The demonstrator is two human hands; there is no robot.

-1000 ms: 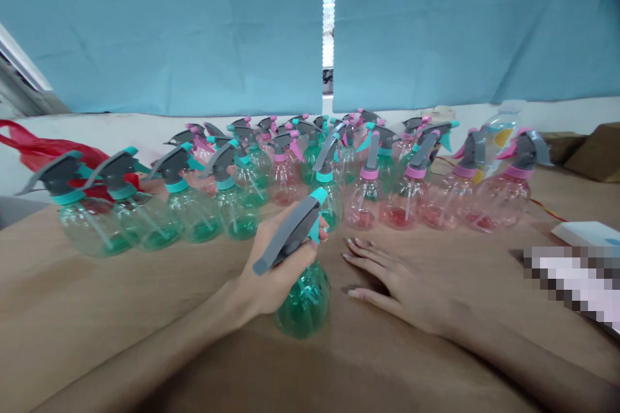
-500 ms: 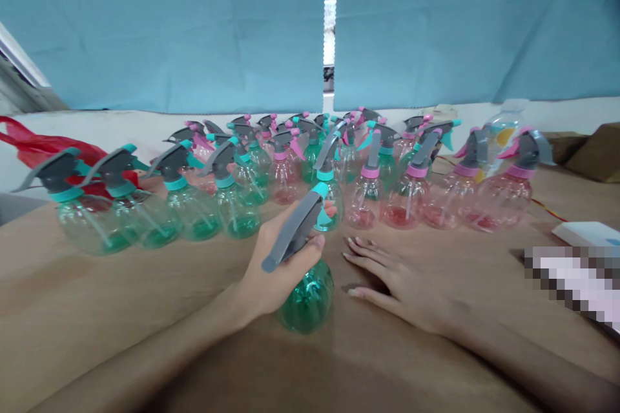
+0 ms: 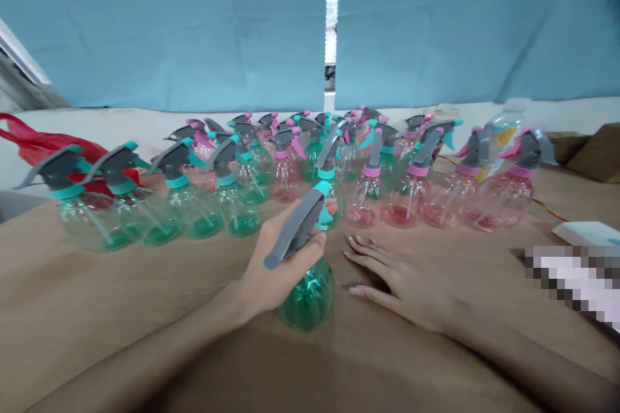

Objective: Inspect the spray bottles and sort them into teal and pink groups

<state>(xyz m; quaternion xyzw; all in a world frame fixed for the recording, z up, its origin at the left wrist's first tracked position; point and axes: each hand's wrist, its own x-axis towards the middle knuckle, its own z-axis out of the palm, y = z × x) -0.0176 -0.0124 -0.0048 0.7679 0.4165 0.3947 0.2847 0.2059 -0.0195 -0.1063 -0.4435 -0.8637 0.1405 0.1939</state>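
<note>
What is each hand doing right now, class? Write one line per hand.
Left hand: closed, holding a green-tinted spray bottle by its neck.
Right hand: open, empty, resting on the table.

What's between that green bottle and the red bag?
Teal-collared spray bottles stand between the held green bottle and the red bag, in the head view.

Ribbed spray bottle, green liquid inside, grey trigger head, upright in left hand
</note>
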